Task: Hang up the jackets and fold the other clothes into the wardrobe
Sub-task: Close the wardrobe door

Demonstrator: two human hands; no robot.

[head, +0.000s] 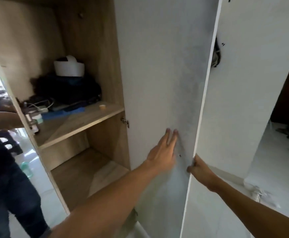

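We face a tall light-wood wardrobe [92,48] with its compartment open, and its white flat door panel [157,74] swung out toward us, edge-on at the right. Beyond that door a white wall [252,83] runs down to a pale floor [274,145].

Inside the wardrobe a wooden shelf [81,121] crosses the middle; the compartment below it shows only bare boards. On the shelf, toward the back, lies a heap of dark folded clothes [75,88], with a white round-walled container [69,68] sitting on top of it. In front of the heap we see a blue flat cloth [63,113], a tangle of white cables [40,104] near the left edge, and a small pale round object [102,106] lying apart to the right.

At the far left stands a second person in dark clothing [4,169], one forearm reaching toward the wardrobe's left side.

Our left hand [162,152] lies flat against the inner face of the door, its fingers [167,136] straight, close together and pressing the panel. Our right hand [198,169] grips the door's free edge lower down, thumb on the near face and the fingers curled round behind it, out of sight. No jacket can be made out apart from the dark heap on the shelf.
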